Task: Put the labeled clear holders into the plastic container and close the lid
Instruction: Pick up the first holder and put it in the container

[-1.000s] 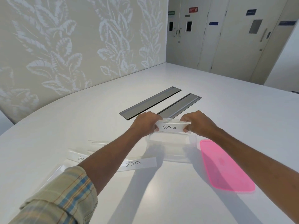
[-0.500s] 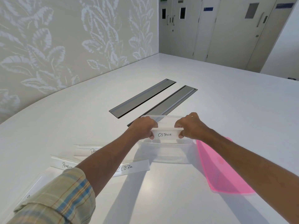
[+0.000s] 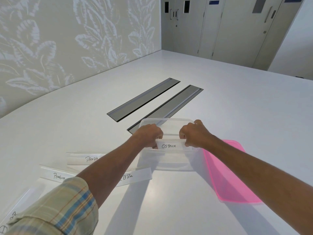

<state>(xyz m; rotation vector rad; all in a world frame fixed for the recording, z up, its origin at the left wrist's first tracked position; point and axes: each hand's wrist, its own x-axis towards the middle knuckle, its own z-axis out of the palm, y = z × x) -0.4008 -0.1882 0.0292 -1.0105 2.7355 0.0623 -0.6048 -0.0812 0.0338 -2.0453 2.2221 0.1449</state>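
A clear plastic container [image 3: 166, 162] stands open on the white table. My left hand [image 3: 149, 135] and my right hand [image 3: 194, 134] each grip one end of a clear holder labeled OSTRICH [image 3: 169, 146], which sits partly inside the container at its near wall. The pink lid [image 3: 232, 175] lies flat on the table just right of the container. Left of the container lie more labeled holders: PANDA [image 3: 84, 158], PENGUIN [image 3: 57, 175] and ZEBRA [image 3: 137, 176], the last partly hidden by my left forearm. Another holder [image 3: 11, 211] shows at the bottom left edge.
Two grey recessed cable hatches [image 3: 144, 99] [image 3: 176, 102] run diagonally in the table behind the container. A leaf-patterned wall [image 3: 67, 39] borders the table on the left, and doors [image 3: 220, 28] stand at the far end.
Both hands have lowered the OSTRICH holder from above the container's rim down into the container. The view has tilted down, showing more of the holders on the left.
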